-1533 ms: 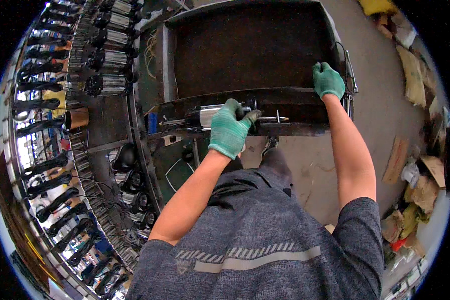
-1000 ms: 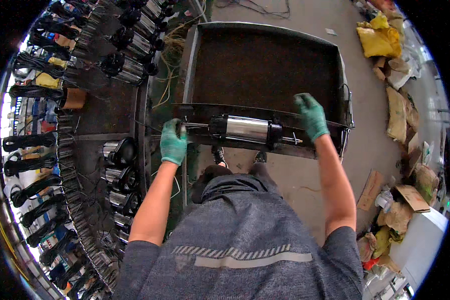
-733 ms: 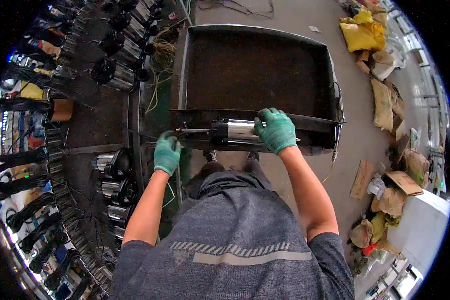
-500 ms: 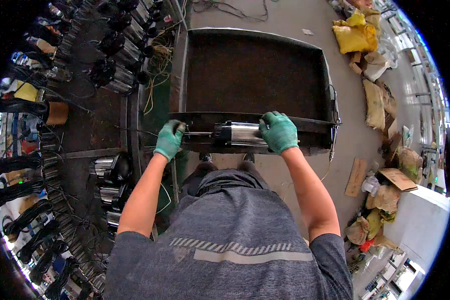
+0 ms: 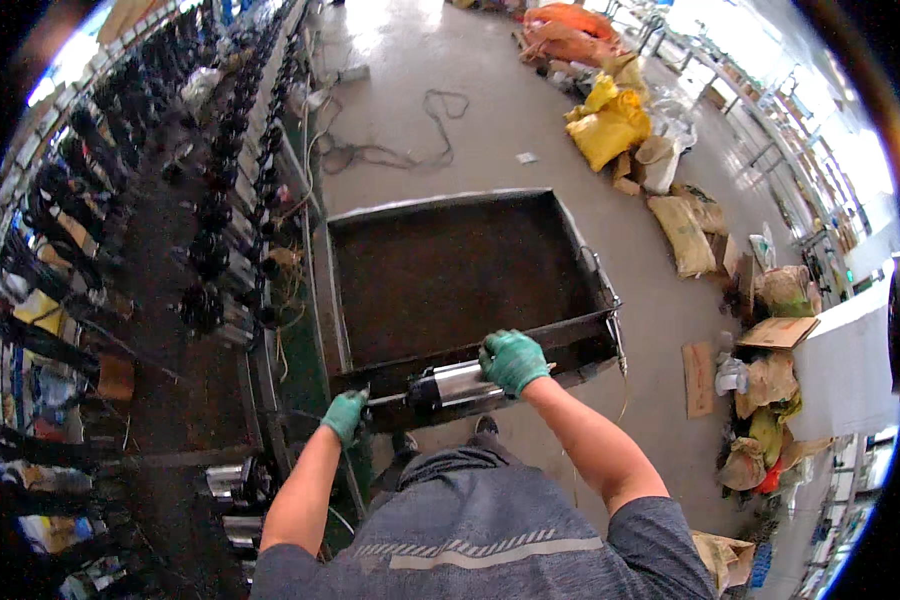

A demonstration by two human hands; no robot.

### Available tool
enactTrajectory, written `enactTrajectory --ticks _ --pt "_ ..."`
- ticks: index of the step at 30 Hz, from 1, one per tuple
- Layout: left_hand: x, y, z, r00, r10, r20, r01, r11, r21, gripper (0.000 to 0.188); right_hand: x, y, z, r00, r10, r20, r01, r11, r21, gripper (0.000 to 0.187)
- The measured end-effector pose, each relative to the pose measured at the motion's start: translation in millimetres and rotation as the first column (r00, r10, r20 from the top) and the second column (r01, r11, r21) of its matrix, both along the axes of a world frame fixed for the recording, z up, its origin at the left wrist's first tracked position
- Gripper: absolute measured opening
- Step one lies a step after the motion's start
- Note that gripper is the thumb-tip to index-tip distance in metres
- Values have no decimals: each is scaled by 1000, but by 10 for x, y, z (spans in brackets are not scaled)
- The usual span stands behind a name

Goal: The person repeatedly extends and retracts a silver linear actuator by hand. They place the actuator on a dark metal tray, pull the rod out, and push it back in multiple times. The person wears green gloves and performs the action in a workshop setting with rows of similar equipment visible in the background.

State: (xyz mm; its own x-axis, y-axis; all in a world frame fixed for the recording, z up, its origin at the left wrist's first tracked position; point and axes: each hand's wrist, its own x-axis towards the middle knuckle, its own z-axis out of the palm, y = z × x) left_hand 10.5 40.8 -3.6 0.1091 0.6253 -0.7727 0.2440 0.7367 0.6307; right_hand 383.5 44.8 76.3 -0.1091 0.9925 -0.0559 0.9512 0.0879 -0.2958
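Observation:
A shiny metal cylinder (image 5: 457,383) with a black end, like a motor or pump, lies sideways along the near ledge of a dark metal bin (image 5: 560,358). My right hand (image 5: 515,362), in a green glove, is closed over the cylinder's right part. From the black end a thin bright rod (image 5: 390,399) runs left to my left hand (image 5: 345,417), gloved in green too. The fingers of that hand are curled at the rod's outer end, and they hide what shape that end has.
Rows of similar black-and-silver units (image 5: 232,325) stand on the left beside a metal rail. Cable loops (image 5: 395,155) lie on the floor beyond the bin. To the right are a yellow sack (image 5: 610,130), pale sacks (image 5: 682,235), cardboard (image 5: 699,380) and a white box (image 5: 850,345).
The view has tilted up and turned, so the bin and my hands sit lower and slanted, with more floor visible beyond. Both hands stay on the cylinder and rod.

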Motion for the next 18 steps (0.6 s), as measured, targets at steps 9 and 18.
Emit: enactTrajectory --ticks 9,18 --pt "-201 -258 182 827 -326 -457 562 463 686 28 -62 -36 190 1000 -21 3 22 995 -98 32" --pt "56 -2 122 998 57 32 -58 998 19 45 -26 -59 128 1000 -21 -8 20 997 -77 30"
